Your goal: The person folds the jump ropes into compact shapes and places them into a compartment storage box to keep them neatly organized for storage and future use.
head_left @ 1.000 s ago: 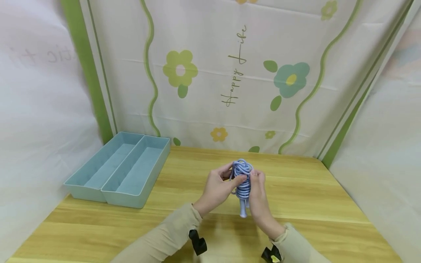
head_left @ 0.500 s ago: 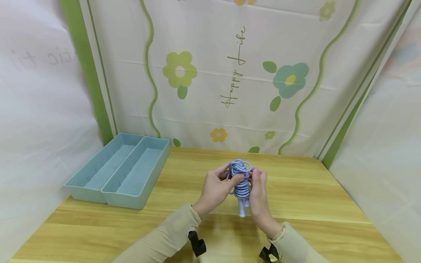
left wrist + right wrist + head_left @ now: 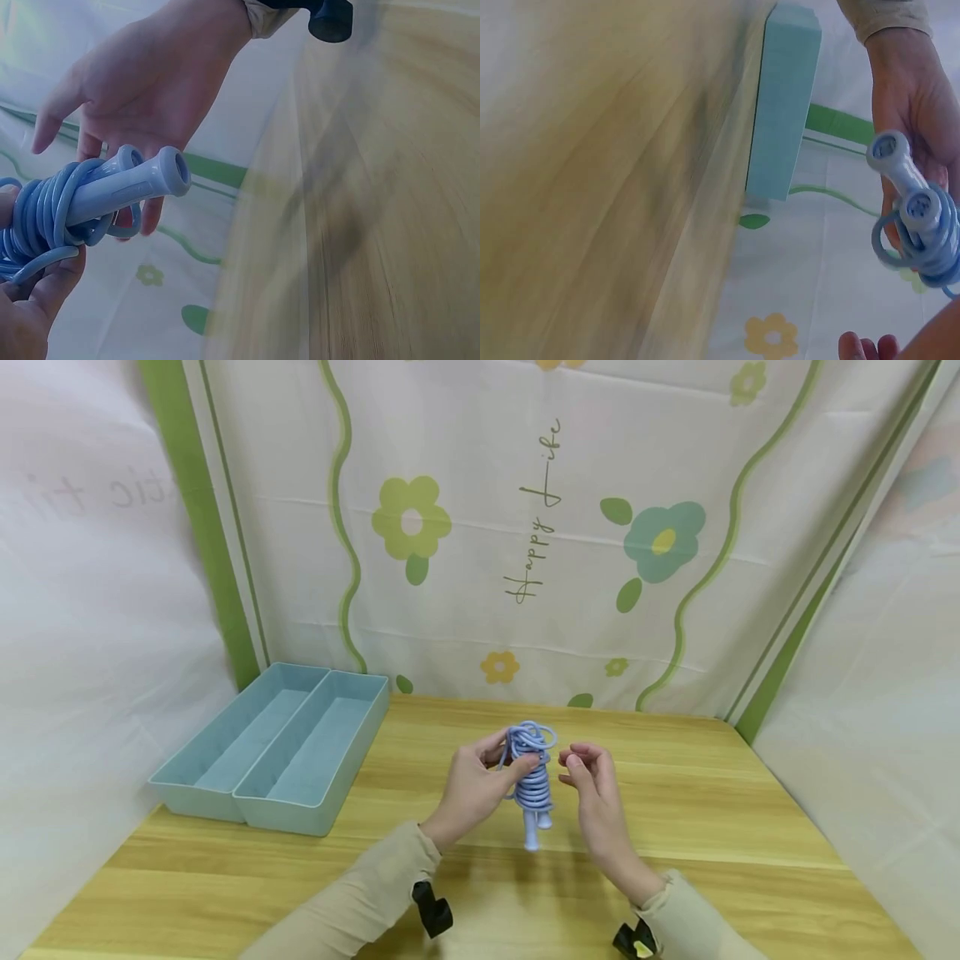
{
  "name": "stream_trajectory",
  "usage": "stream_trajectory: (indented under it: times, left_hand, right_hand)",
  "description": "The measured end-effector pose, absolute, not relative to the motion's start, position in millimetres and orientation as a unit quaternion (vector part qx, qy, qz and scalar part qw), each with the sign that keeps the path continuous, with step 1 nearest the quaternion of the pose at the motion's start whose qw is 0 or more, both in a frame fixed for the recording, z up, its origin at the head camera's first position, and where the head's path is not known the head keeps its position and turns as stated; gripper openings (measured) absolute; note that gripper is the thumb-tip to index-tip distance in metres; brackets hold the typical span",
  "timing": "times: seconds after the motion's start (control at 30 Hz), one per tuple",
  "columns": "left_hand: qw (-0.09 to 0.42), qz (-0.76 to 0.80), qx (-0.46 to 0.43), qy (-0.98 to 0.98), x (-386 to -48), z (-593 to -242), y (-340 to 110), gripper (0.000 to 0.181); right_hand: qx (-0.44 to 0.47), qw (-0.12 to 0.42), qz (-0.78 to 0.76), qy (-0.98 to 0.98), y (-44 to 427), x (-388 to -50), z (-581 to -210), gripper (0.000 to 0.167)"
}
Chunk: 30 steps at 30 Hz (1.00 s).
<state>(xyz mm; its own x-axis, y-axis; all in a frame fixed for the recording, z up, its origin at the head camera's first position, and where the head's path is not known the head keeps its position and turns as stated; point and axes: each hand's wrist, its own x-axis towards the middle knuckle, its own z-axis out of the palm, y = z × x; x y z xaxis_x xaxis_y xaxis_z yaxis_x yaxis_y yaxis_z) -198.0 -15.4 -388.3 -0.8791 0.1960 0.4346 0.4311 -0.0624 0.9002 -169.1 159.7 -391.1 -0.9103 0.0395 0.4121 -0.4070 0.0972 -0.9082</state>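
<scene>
A light blue jump rope (image 3: 533,789) is wound in coils around its own two handles, whose ends stick out below the coils. My left hand (image 3: 471,787) grips the bundle from the left, thumb across the front, and holds it above the table. Some loose loops stand out at the top of the coil. To the right of the bundle, my right hand (image 3: 597,802) is apart from it, fingers loosely bent and holding nothing. In the left wrist view the two handles (image 3: 124,191) lie side by side with the cord wrapped round them.
Two long light blue trays (image 3: 318,752) stand side by side at the left of the wooden table (image 3: 705,827). A floral curtain (image 3: 465,610) hangs behind the table's back edge, and white cloth walls (image 3: 885,693) flank both sides.
My right hand has let go of the jump rope and drawn away to the right. The left hand has carried the bundle slightly left. The trays have not moved.
</scene>
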Motion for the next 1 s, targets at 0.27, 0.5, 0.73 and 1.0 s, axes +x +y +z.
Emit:
stream_trajectory:
  times: [0.27, 0.5, 0.73, 1.0]
  left_hand:
    - [0.075, -0.682, -0.216, -0.694, -199.2, -389.8, -29.4, 0.050]
    - [0.084, -0.666, -0.196, -0.714, -203.7, -388.0, -49.1, 0.052]
    - [0.110, -0.615, -0.179, -0.760, -210.7, -381.9, -76.3, 0.059]
    - [0.094, -0.613, -0.197, -0.759, -217.7, -372.0, -115.6, 0.053]
  right_hand:
    - [0.143, 0.162, 0.641, -0.737, 174.3, -167.5, -394.8, 0.031]
    - [0.138, 0.158, 0.620, -0.756, 184.2, -164.9, -395.2, 0.032]
    - [0.127, 0.151, 0.604, -0.772, 190.2, -163.3, -393.9, 0.032]
    - [0.117, 0.144, 0.603, -0.776, 196.8, -162.9, -391.9, 0.034]
